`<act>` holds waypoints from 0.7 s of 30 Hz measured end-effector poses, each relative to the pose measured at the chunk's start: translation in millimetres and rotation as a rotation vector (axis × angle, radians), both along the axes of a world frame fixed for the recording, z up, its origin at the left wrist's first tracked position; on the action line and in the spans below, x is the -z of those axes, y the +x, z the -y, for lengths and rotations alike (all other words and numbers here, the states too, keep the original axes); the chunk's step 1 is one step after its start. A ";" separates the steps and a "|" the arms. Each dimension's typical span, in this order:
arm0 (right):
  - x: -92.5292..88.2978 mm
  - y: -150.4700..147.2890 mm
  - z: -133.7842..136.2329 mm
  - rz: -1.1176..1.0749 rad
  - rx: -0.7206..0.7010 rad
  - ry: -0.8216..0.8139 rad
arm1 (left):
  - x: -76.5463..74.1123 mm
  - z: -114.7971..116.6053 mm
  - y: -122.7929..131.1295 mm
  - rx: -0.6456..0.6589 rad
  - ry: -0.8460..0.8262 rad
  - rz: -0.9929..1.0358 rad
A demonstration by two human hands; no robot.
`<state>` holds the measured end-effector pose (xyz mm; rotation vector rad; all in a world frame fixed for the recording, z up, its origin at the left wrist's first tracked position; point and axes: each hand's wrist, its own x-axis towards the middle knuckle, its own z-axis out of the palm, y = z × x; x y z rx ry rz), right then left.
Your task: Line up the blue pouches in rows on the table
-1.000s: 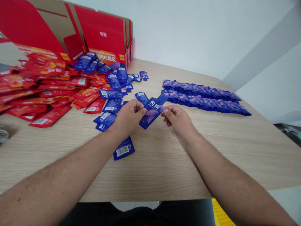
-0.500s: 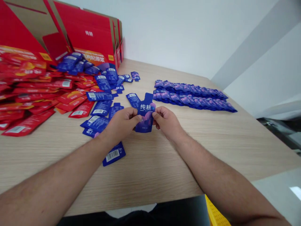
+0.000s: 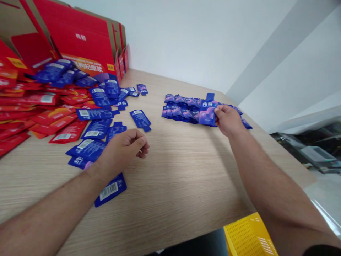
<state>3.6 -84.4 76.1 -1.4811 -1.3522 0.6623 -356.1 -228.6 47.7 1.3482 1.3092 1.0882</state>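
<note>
Between the thumb and fingers of my right hand (image 3: pixel 227 119) is a blue-purple pouch (image 3: pixel 207 113), upright with its narrow tab on top. It hangs in front of two rows of overlapping blue pouches (image 3: pixel 176 112) and hides part of them. My left hand (image 3: pixel 130 144) hovers over the table with fingers loosely curled and nothing visible in them. Close to it lies a loose blue pouch (image 3: pixel 140 119), barcode side up. More blue pouches (image 3: pixel 89 148) are scattered beside and beneath my left wrist.
A heap of red pouches (image 3: pixel 42 113) fills the table's left side, some blue ones on top. Behind it stand red cartons (image 3: pixel 80 39) against the white wall. A yellow perforated basket (image 3: pixel 247 234) sits below the front edge. Dark items (image 3: pixel 306 149) lie beyond the right edge.
My right hand has carried the pouch right to the rows. My left hand has let go of it and drawn back left. The view has turned a little to the right.
</note>
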 end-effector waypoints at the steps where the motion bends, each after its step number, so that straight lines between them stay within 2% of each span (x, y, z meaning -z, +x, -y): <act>1: -2.0 17.6 -8.4 -0.006 0.038 -0.024 | 0.8 -0.1 0.2 0.002 0.002 -0.008; 4: -5.7 58.9 -27.9 -0.027 0.155 -0.106 | 2.1 -0.4 1.2 0.003 -0.007 -0.016; 7: -4.1 79.7 -39.1 -0.009 0.214 -0.191 | 1.9 -0.9 2.1 -0.003 -0.019 -0.014; 11: 5.1 86.6 -50.3 0.059 0.162 -0.324 | 1.0 -1.5 2.1 -0.018 -0.033 -0.024; 15: 15.9 89.7 -66.4 0.128 0.174 -0.355 | 0.5 -2.0 1.9 -0.038 -0.060 -0.031; 21: 23.4 91.7 -84.2 0.439 0.175 -0.397 | 1.7 -3.6 2.0 -0.048 -0.084 -0.034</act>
